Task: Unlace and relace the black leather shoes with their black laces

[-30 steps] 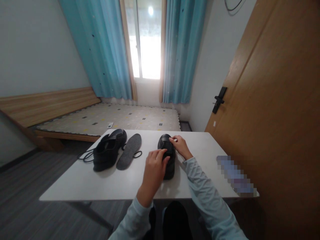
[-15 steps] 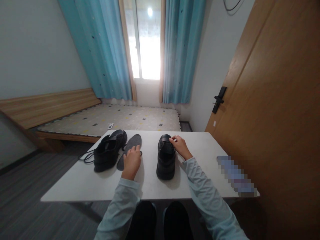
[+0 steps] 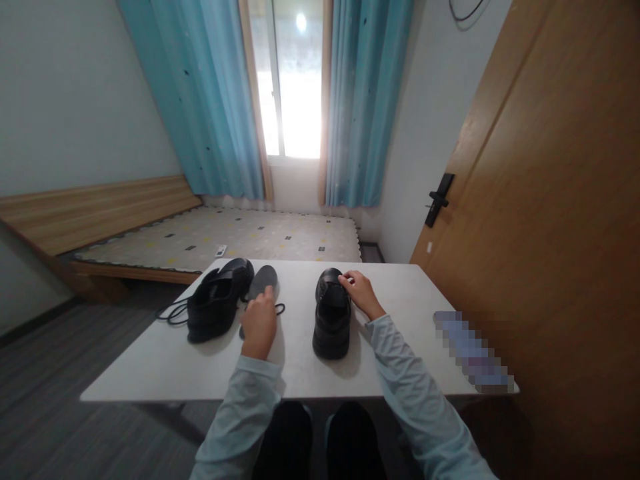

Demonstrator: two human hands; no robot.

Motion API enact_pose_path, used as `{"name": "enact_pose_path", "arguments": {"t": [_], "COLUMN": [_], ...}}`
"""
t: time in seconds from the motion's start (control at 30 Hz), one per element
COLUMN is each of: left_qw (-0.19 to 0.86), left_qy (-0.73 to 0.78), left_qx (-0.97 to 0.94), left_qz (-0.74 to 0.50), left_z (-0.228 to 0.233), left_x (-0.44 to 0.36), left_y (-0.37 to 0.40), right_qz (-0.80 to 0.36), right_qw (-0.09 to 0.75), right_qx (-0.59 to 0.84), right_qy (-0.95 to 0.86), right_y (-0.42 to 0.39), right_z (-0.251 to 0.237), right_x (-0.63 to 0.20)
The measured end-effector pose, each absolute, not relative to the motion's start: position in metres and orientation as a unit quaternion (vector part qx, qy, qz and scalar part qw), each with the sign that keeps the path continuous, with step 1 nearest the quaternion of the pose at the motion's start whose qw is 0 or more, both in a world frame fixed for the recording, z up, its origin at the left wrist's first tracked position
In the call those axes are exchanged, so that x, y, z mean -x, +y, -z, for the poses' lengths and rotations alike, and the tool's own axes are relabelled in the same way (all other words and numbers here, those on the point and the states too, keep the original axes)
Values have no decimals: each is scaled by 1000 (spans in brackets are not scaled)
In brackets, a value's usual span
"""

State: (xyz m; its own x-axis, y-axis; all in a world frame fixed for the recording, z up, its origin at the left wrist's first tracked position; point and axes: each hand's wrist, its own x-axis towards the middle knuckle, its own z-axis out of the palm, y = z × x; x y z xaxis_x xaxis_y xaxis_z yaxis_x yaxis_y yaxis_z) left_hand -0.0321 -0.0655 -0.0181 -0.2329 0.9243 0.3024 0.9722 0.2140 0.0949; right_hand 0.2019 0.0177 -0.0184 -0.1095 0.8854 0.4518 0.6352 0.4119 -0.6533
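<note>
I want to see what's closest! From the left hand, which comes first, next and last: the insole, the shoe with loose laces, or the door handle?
From the left hand:
1. Insole, under its fingers.
2. Shoe with loose laces, just to its left.
3. Door handle, far right, off the table.

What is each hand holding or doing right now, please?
Left hand: closed on the grey insole.
Right hand: fingers resting on the black shoe; whether it grips cannot be told.
</note>
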Motion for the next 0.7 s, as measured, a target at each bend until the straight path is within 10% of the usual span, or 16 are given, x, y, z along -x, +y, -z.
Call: {"name": "enact_pose_path", "arguments": {"t": [0.7], "left_qw": [266], "left_qy": [-431], "left_qx": [769], "left_qz": [389], "left_z": [-6], "left_x": [-52], "left_y": [-109], "right_qz": [-389], "right_qw": [537], "right_qx": [412], "right_qy": [-625], "right_y": [15], "right_z": [11], "right_x": [-198]}}
